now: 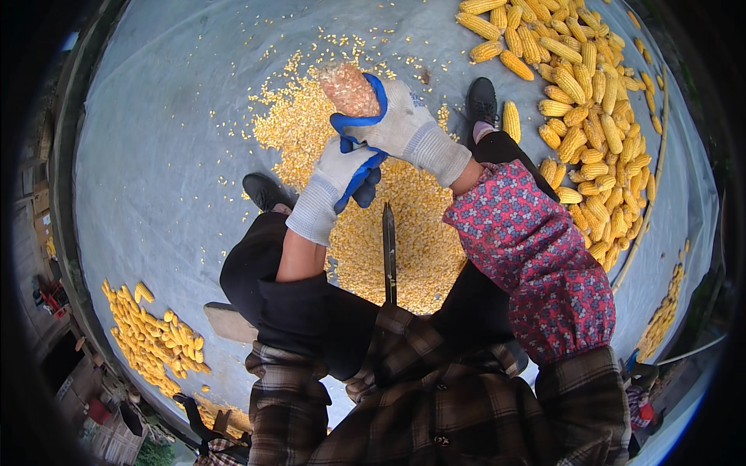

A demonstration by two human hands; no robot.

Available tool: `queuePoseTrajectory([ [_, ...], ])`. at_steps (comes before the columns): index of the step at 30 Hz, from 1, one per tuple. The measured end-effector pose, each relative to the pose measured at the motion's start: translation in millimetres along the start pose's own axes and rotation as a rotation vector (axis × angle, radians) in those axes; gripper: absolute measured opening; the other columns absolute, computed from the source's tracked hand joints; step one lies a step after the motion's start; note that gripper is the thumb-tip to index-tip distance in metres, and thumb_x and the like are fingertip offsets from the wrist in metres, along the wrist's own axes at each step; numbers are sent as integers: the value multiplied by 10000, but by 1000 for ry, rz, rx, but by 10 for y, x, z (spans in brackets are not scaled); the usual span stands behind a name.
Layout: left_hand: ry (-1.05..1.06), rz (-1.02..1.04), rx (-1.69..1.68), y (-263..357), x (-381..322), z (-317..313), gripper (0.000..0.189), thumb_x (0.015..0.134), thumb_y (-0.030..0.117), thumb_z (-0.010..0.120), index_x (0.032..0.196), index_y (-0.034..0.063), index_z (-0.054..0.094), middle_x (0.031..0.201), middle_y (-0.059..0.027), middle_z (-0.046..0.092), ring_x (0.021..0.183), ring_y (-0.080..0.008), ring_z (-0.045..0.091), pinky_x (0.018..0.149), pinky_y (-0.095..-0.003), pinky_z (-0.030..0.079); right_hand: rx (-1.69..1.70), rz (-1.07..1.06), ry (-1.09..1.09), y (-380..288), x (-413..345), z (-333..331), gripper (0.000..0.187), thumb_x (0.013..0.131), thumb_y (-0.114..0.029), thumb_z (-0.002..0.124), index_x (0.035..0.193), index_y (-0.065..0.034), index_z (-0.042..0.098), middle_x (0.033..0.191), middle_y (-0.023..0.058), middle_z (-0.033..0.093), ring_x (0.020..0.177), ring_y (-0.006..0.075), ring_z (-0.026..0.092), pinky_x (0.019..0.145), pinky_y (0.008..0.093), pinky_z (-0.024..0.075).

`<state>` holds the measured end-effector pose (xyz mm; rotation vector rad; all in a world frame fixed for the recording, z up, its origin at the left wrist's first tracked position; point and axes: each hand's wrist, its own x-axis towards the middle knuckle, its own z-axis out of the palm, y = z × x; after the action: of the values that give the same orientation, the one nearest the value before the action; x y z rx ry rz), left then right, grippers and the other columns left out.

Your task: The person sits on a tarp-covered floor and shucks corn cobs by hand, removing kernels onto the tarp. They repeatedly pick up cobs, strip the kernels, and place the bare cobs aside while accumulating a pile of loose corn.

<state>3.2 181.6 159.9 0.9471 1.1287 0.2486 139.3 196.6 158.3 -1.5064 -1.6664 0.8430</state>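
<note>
Both my hands wear white knit work gloves with blue coated palms. My right hand (396, 119) grips a reddish corn cob (348, 90), bare of kernels over the part that shows. Just below and left of it, close to or touching it, is my left hand (349, 175), its fingers curled; whether it holds anything is hidden. Under both hands spreads a heap of loose yellow corn kernels (419, 233). A narrow dark pointed bar (389, 250) extends from near my lap over the kernels, between my legs.
A large pile of corn ears (594, 110) lies at the right beside a long thin pole (653, 186). More ears (154, 341) lie lower left on the grey-blue tarp (157, 157). A wooden board (231, 321) is by my left knee. Other people are partly visible at both lower edges.
</note>
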Motion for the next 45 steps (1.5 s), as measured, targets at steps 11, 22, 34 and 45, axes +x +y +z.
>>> queuePoseTrajectory([
  [11, -540, 139, -681, 37, -168, -8, 266, 849, 217, 535, 1016, 13, 501, 582, -72, 467, 385, -180, 422, 354, -302, 345, 621, 236, -40, 75, 106, -327, 320, 807, -118, 649, 1089, 8, 568, 998, 88, 622, 890, 139, 613, 789, 260, 498],
  [22, -424, 14, -544, -83, -69, 31, 228, 846, 232, 538, 761, 21, 527, 492, -69, 455, 331, -186, 423, 317, -289, 331, 100, -166, 113, -60, -87, -132, 304, 758, -229, 605, 1015, -72, 568, 866, 170, 587, 796, 359, 585, 691, 388, 493],
  [34, 78, -440, -97, 432, -107, 9, 308, 781, 183, 678, 997, 65, 493, 642, -90, 553, 498, -244, 575, 465, -393, 496, 51, 153, 361, 169, 46, -650, 308, 721, -310, 668, 807, -36, 554, 710, 160, 584, 656, 327, 588, 587, 376, 460],
  [45, 227, 224, 74, 1241, 591, -450, 416, 861, 292, 577, 1173, 47, 450, 843, -156, 625, 662, -251, 637, 573, -333, 532, 436, 349, 490, 334, 31, -1049, 322, 701, -304, 695, 814, -27, 577, 646, 108, 590, 566, 194, 583, 547, 336, 457],
])
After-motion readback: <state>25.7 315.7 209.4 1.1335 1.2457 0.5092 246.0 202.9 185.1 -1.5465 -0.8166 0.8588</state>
